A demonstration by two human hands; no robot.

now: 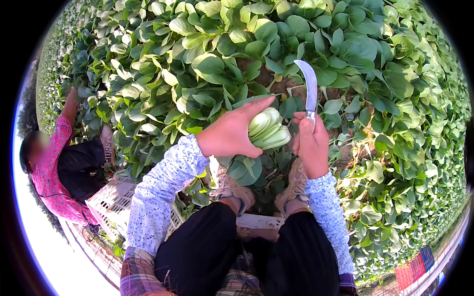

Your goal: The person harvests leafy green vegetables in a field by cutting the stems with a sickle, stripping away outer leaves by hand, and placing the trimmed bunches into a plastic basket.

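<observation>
My left hand (233,129) is wrapped around a head of bok choy (269,130), its pale stalk bases turned to the right and its leaves partly hidden by the hand. My right hand (311,146), just to the right, grips the handle of a curved harvesting knife (311,85). The blade points up and away from me, its tip curving to the left, apart from the bok choy. Below the hands, loose dark green leaves (245,170) hang or lie above my shoes.
Dense leafy greens (326,40) surround me, with bare soil (283,86) beyond my hands. A white plastic crate (116,199) stands at left beside a crouching co-worker in pink (55,166). A wooden board (260,221) lies behind my shoes.
</observation>
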